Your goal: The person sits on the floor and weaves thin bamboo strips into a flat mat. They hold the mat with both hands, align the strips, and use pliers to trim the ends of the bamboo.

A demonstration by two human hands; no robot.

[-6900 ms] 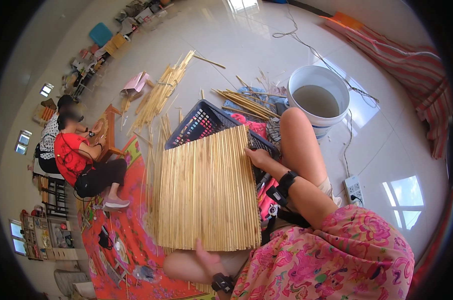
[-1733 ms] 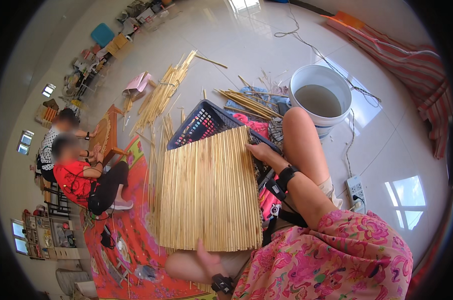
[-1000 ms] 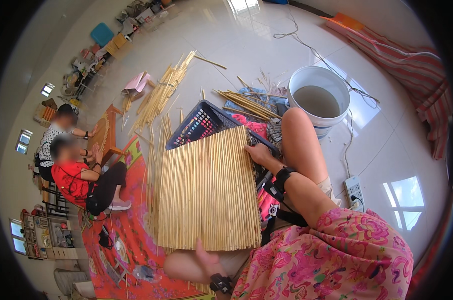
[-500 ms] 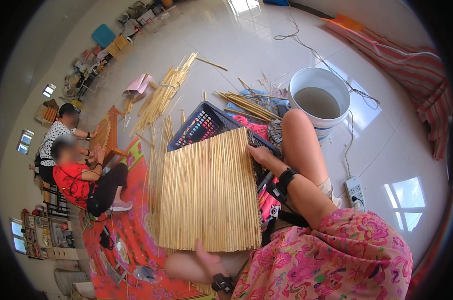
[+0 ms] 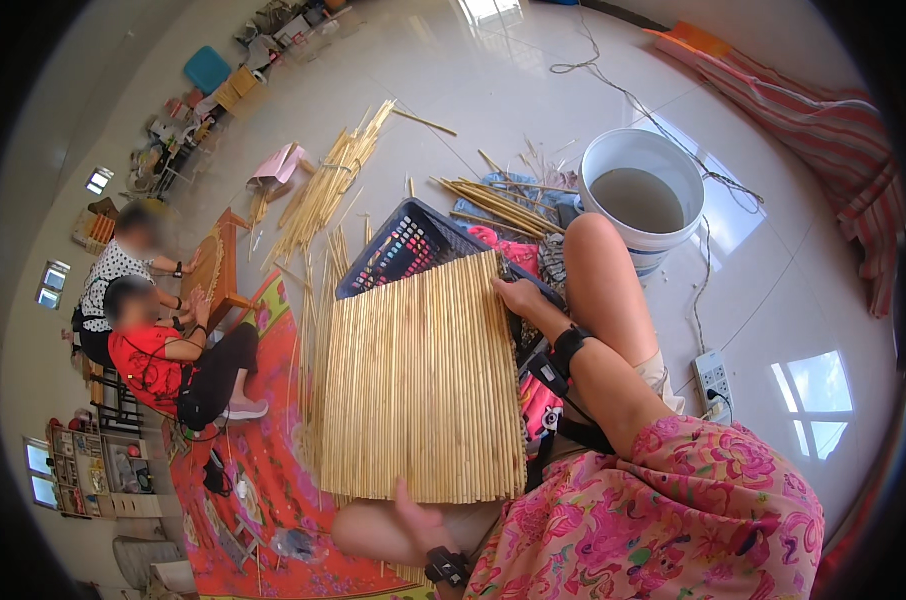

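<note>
A squarish mat of straight, straw-coloured reed stalks (image 5: 418, 390) lies tilted across my lap, its stalks running away from me. My left hand (image 5: 421, 522) grips its near edge, the thumb on top and the other fingers partly hidden underneath. Higher up, my right hand (image 5: 521, 297) holds the mat's far right corner, fingers curled around the side edge. A dark plastic basket (image 5: 393, 235) sits just behind the mat, partly covered by it, with pink cloth (image 5: 508, 248) beside it.
Loose stalks (image 5: 493, 208) and a tied stalk bundle (image 5: 338, 180) lie on the tiled floor. A white bucket of murky water (image 5: 638, 200) stands beyond my right knee, near a power strip (image 5: 713, 385). Two people (image 5: 148, 340) sit left at a low wooden table (image 5: 228, 265).
The mat's far edge has risen slightly toward the upper right, with my right hand still on its corner. My left hand stays at the near edge. The co-workers barely shift.
</note>
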